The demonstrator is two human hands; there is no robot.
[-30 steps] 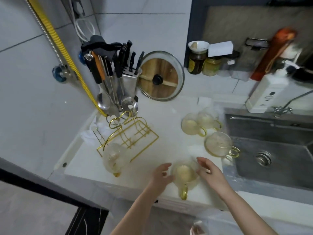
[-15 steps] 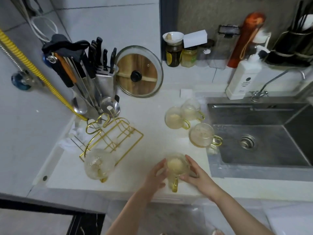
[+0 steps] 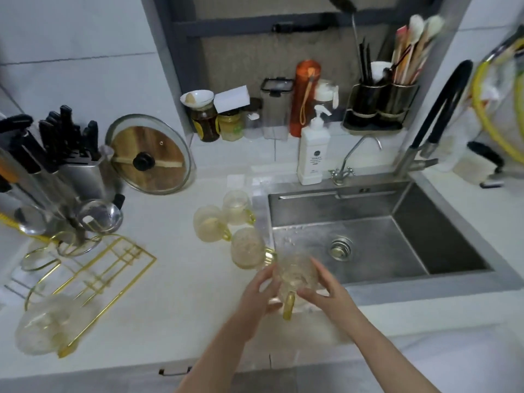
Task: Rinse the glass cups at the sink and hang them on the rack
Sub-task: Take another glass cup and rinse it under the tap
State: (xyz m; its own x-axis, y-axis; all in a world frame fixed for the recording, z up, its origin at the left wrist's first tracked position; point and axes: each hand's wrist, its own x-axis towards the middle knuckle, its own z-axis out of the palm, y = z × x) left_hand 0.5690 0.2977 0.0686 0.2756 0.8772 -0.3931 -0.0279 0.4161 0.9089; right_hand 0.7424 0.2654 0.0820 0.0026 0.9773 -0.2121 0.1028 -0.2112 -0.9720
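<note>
Since half a second ago the glass cup (image 3: pixel 296 275) has left the desk (image 3: pixel 175 279) and now hangs over the sink (image 3: pixel 368 239) edge, handle toward six o'clock, left hand (image 3: pixel 262 290) and right hand (image 3: pixel 326 290) cupping its sides with lightly curled fingers. At eleven o'clock stand three more cups (image 3: pixel 226 225); at nine o'clock the gold rack (image 3: pixel 93 276) carries one blurred cup (image 3: pixel 42 327).

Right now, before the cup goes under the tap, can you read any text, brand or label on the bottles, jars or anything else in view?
Nothing can be read for certain.
White pump bottle: a dark round logo above lines of small print, too blurred to read.
Dark jar: a yellow label, print too small to read.
White card on the jars: no text visible.
Glass cup held between both hands: no markings.
</note>
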